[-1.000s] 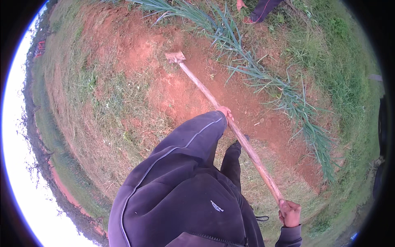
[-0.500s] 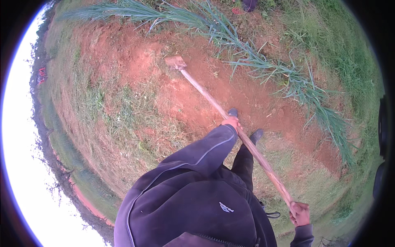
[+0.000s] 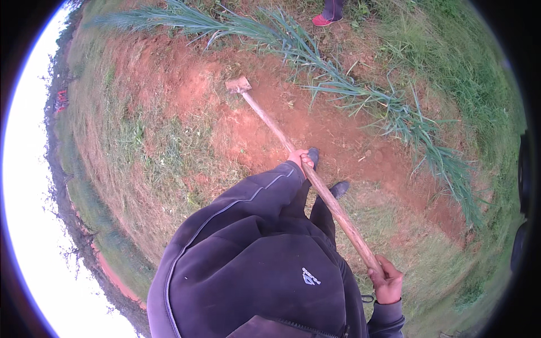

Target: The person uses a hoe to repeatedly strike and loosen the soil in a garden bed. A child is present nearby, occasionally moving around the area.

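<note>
A long-handled hoe (image 3: 332, 204) slants across the view, from its flat blade at the upper left down to the handle's end at the lower right. Around the middle of the handle my left hand (image 3: 302, 158) is closed. My right hand (image 3: 387, 280) grips the handle near its butt end. The reddish, soil-coloured blade (image 3: 238, 85) is at bare red earth, on the near side of a row of green plants; I cannot tell whether it touches the ground.
The row of long-leaved plants (image 3: 344, 84) curves from upper left to lower right. Beyond it, a person's leg with a red shoe (image 3: 327, 21) shows at the top. Cut grass (image 3: 163, 152) covers the ground to the left. My dark shoes (image 3: 339, 189) stand beneath the handle.
Both hands have shifted left with the hoe's handle, the right hand also slightly up, while the blade stays in nearly the same place. More of the other person's leg and red shoe shows.
</note>
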{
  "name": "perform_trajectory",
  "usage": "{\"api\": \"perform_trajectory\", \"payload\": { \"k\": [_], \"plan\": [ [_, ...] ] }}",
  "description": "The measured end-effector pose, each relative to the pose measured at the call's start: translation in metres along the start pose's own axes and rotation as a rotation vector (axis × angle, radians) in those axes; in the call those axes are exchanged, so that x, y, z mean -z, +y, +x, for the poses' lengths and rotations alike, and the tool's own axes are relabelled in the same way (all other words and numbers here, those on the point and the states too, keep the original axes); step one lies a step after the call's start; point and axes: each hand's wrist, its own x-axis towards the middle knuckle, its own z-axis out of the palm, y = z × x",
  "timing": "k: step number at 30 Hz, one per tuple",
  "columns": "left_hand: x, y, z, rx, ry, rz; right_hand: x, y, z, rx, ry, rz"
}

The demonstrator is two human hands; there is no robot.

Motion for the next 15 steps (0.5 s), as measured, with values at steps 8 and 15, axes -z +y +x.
{"api": "perform_trajectory", "payload": {
  "k": [8, 15],
  "plan": [
    [-0.072, -0.148, -0.081, 0.172, 0.130, 0.206, 0.127, 0.031, -0.035, -0.307, 0.076, 0.249],
    [-0.026, 0.048, 0.050, -0.111, 0.222, 0.378, -0.039, -0.032, 0.058, -0.285, 0.060, 0.089]
  ]
}}
